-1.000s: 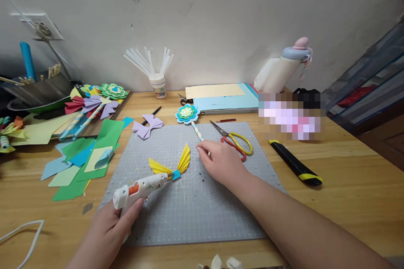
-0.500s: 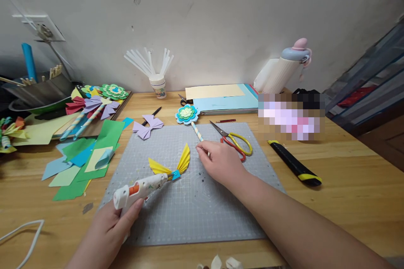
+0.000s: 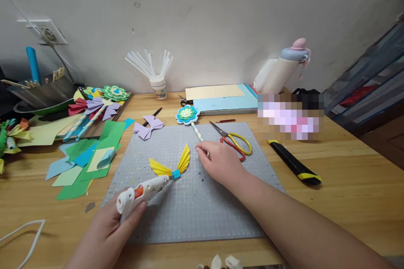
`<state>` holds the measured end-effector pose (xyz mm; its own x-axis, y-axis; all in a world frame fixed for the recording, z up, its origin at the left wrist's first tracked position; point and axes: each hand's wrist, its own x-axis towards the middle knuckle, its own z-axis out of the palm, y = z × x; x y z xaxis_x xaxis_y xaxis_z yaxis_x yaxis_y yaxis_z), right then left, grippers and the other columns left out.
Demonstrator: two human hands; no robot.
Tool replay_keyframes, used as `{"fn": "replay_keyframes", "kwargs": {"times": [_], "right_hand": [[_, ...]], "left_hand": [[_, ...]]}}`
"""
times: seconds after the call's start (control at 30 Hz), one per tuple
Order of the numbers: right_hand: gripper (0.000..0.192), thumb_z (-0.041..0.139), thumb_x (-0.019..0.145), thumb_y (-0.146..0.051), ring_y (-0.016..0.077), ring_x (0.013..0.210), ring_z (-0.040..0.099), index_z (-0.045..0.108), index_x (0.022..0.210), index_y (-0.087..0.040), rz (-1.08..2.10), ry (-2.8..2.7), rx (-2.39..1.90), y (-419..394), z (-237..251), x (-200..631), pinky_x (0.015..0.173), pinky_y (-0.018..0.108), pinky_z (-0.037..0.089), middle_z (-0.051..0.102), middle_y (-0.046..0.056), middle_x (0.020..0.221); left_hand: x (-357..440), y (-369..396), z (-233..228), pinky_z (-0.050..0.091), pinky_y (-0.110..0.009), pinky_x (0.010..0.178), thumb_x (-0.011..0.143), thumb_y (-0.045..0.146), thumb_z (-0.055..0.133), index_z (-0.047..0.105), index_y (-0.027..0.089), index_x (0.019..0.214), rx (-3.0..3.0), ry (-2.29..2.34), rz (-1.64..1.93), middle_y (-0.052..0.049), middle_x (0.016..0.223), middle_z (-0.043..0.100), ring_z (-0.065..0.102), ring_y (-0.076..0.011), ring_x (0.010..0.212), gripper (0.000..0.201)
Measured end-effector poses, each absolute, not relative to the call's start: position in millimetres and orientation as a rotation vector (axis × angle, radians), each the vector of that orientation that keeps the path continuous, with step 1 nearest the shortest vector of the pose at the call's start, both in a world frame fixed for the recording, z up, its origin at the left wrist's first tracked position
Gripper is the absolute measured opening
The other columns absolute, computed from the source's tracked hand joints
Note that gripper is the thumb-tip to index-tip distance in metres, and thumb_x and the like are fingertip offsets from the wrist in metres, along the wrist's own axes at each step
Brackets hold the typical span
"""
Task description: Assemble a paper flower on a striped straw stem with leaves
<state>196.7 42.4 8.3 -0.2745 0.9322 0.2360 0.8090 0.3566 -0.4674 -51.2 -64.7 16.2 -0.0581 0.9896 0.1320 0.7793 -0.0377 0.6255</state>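
Note:
My left hand (image 3: 118, 222) is wrapped around a white hot glue gun (image 3: 143, 193) with an orange part in its body. The gun's nozzle is at the blue centre band of a pleated yellow paper bow (image 3: 164, 168), which lies on the grey cutting mat (image 3: 189, 222). My right hand (image 3: 224, 162) is closed around the striped stem of a paper flower (image 3: 187, 114) with layered blue, green and cream petals; the stem's lower part is hidden by the hand. Beside that hand lie scissors (image 3: 235, 138) with red and yellow handles.
Green and blue paper scraps (image 3: 85, 159) lie at the left, near finished paper flowers (image 3: 97, 105). A purple paper bow (image 3: 148, 127) rests at the mat's upper left. Behind are a cup of white sticks (image 3: 158, 86) and paper sheets (image 3: 225, 103). A black-yellow cutter (image 3: 293, 162) lies right.
The glue gun in my left hand has shifted slightly right and down, with its nozzle still by the blue band. My right hand and the flower stay in place.

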Motion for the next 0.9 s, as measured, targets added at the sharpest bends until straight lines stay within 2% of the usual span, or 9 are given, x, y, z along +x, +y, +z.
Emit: {"fn": "replay_keyframes", "kwargs": {"times": [0.1,0.23,0.43,0.53,0.67,0.73,0.83,0.9], "right_hand": [[0.023,0.046,0.093,-0.028,0.0165,0.078,0.066,0.068,0.088,-0.025,0.346,-2.154,-1.515,43,9,196,0.057,0.026,0.028,0.074,-0.001,0.084],[0.023,0.045,0.093,-0.028,0.0164,0.078,0.066,0.067,0.089,-0.025,0.342,-2.159,-1.513,43,9,197,0.056,0.027,0.028,0.074,-0.002,0.084],[0.023,0.045,0.093,-0.029,0.0163,0.077,0.066,0.067,0.088,-0.025,0.34,-2.165,-1.516,42,9,197,0.056,0.027,0.028,0.074,-0.002,0.084],[0.024,0.044,0.093,-0.029,0.0159,0.077,0.066,0.068,0.089,-0.025,0.344,-2.166,-1.516,42,10,197,0.057,0.027,0.029,0.074,-0.002,0.084],[0.024,0.045,0.093,-0.029,0.0157,0.076,0.066,0.068,0.089,-0.025,0.35,-2.167,-1.525,42,11,196,0.057,0.027,0.029,0.074,-0.002,0.084],[0.024,0.045,0.093,-0.029,0.0157,0.077,0.066,0.068,0.089,-0.025,0.352,-2.168,-1.529,42,11,196,0.057,0.027,0.029,0.074,-0.002,0.085],[0.024,0.044,0.093,-0.029,0.0158,0.078,0.066,0.068,0.089,-0.025,0.353,-2.169,-1.54,42,11,196,0.056,0.027,0.029,0.074,-0.002,0.085],[0.025,0.044,0.093,-0.029,0.016,0.078,0.066,0.068,0.089,-0.025,0.352,-2.17,-1.55,41,11,197,0.056,0.027,0.029,0.075,-0.002,0.086]], "left_hand": [[-52,-65,17,0.054,-0.024,0.058,0.076,0.047,0.059,0.071,0.03,0.083,1.946,1.819,0.822,0.0,0.078,0.074,0.069,-0.0222,0.071,0.022],[-50,-67,18,0.053,-0.022,0.058,0.08,0.044,0.057,0.068,0.03,0.088,2.005,1.766,0.785,0.002,0.076,0.071,0.068,-0.0201,0.07,0.02],[-46,-67,20,0.05,-0.026,0.055,0.082,0.048,0.053,0.063,0.026,0.071,1.944,1.774,0.65,-0.002,0.074,0.068,0.065,-0.0224,0.071,0.026],[-46,-66,25,0.052,-0.029,0.058,0.078,0.051,0.055,0.066,0.027,0.07,1.832,1.791,0.632,-0.003,0.075,0.07,0.065,-0.024,0.071,0.028],[-51,-71,31,0.05,-0.03,0.049,0.064,0.065,0.059,0.071,0.024,0.062,1.361,1.869,0.638,-0.004,0.056,0.065,0.06,-0.0228,0.054,0.043],[-54,-74,34,0.049,-0.028,0.044,0.063,0.069,0.059,0.071,0.021,0.061,1.001,1.816,0.66,-0.005,0.052,0.063,0.057,-0.0201,0.049,0.049],[-55,-74,37,0.047,-0.024,0.038,0.067,0.063,0.063,0.073,0.019,0.077,0.575,1.568,0.881,-0.007,0.06,0.065,0.053,-0.0148,0.045,0.046],[-55,-70,39,0.038,-0.018,0.03,0.071,0.054,0.065,0.07,0.021,0.088,0.374,1.401,1.034,-0.005,0.066,0.065,0.045,-0.0093,0.04,0.037]]}}
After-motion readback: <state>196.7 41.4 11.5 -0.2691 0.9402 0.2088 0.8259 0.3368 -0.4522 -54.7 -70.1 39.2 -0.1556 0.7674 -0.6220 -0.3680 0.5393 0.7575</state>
